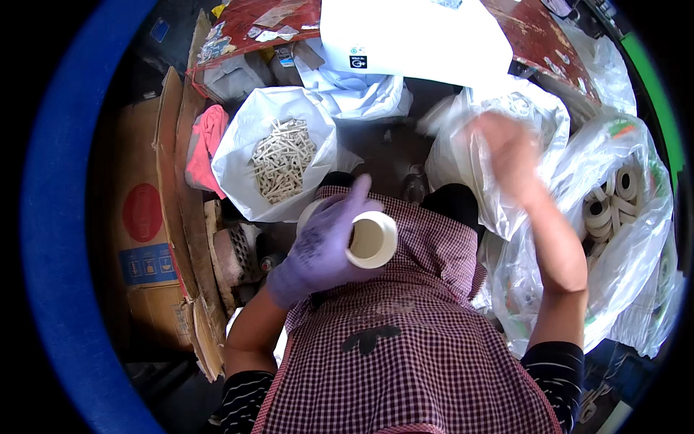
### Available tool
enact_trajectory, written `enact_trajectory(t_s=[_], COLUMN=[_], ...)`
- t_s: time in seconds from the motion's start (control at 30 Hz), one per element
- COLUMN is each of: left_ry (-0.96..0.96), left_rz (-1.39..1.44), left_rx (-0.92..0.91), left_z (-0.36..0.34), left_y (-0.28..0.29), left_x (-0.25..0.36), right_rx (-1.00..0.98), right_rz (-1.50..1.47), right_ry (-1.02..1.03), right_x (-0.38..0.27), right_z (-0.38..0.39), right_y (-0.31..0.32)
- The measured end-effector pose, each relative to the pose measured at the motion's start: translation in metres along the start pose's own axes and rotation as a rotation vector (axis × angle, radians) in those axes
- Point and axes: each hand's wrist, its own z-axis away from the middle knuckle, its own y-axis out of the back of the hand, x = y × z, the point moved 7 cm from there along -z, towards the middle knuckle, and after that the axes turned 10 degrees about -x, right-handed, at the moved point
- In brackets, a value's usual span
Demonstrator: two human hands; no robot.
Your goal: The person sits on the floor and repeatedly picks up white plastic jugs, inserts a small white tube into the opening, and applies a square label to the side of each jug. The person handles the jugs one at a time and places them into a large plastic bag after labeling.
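My left hand (322, 242), in a purple work glove, is wrapped round a white hollow cylinder (389, 242) above my lap. The cylinder's open round end faces up and to the right; the glove hides most of its middle. My bare right hand (502, 148) is raised over a white plastic bag (463, 155) and smeared by motion. A pale blurred shape (436, 119) shows beside its fingers, and I cannot make out whether the hand holds it. Left of my knees, an open white bag (235, 163) contains many short off-white rod-like pieces (283, 159).
A clear bag (650, 239) at the right holds white ring-shaped parts (598, 215). Ahead stands a worn red table (538, 43) with a white sheet (416, 36) over its edge. Cardboard (170, 181) and a pink cloth (210, 145) lie at the left.
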Motion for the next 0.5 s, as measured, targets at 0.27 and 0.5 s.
enact_trajectory(t_s=[0.27,0.5], left_ry=[-0.066,-0.008], left_rz=[0.139,0.103], left_rx=[0.375,0.405], left_z=[0.024,0.025], left_y=[0.031,0.024], left_x=[-0.009,-0.005], right_rx=[0.464,0.105], right_rz=[-0.435,-0.067], right_ry=[0.028,0.068], right_x=[-0.015,-0.012], right_z=[0.02,-0.074], right_y=[-0.024,-0.109])
